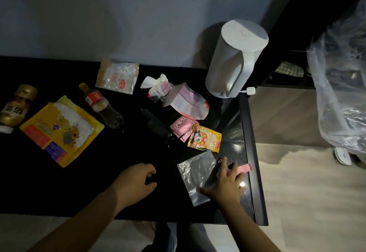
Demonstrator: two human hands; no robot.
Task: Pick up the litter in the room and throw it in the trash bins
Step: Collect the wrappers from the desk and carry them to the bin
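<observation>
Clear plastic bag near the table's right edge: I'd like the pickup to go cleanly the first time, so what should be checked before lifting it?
1. Is the right hand on the clear plastic bag? Ok: spread fingers rest on its right side.
2. Is the bag gripped? Not ok: the fingers lie flat and are not curled round it.
3. Is the pink wrapper out of the way? Not ok: it lies under the same fingertips.
4. Is the left hand free to help? Ok: it holds nothing and rests on the black table.
5. Is a trash bin within reach? Cannot tell: none is clearly in view.
</observation>
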